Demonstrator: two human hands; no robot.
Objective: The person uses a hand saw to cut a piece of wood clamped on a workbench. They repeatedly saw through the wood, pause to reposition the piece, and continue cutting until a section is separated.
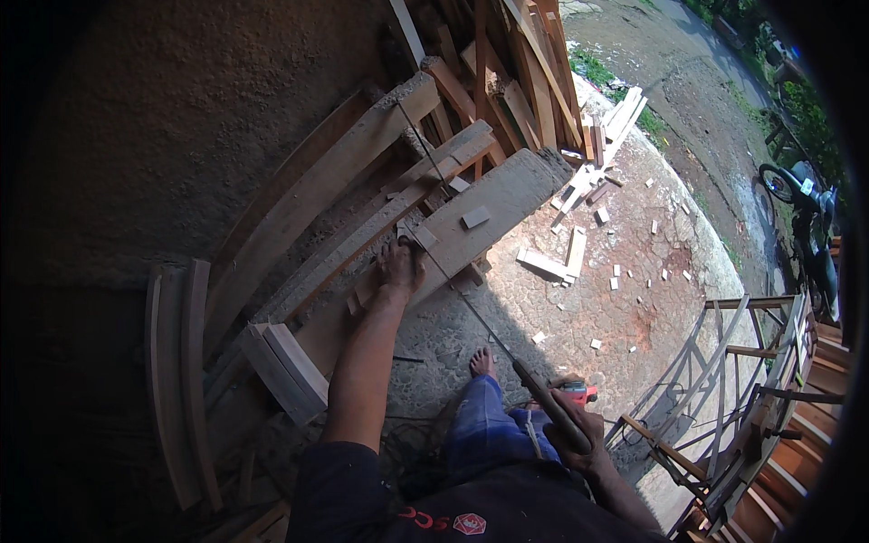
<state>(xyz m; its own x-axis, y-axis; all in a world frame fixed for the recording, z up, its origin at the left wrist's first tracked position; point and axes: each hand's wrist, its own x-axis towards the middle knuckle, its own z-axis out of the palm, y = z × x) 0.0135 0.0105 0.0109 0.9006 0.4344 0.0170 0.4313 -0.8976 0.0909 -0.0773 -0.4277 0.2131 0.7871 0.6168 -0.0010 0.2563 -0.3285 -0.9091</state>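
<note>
My right hand [587,443] is closed round the thick brown handle of a long, thin tool [477,314]. Its straight, narrow front part slants away to the upper left, across a wide wooden beam [489,204]; its exact kind is hard to tell. At the near side of that beam, my left hand [398,267] bends its fingers over a small pale wood piece [421,237], right beside the tool's thin part. The fingertips are partly hidden. Another small wood block [475,217] lies on the beam, to the right of the tool.
Long curved boards [317,195] lie along the wall at left, with short planks [294,366] nearer me. Timber pieces [525,81] lean at the back. Offcuts [602,215] litter the floor. A red power tool [577,393] sits near my right hand; a wooden frame [751,353] stands at right.
</note>
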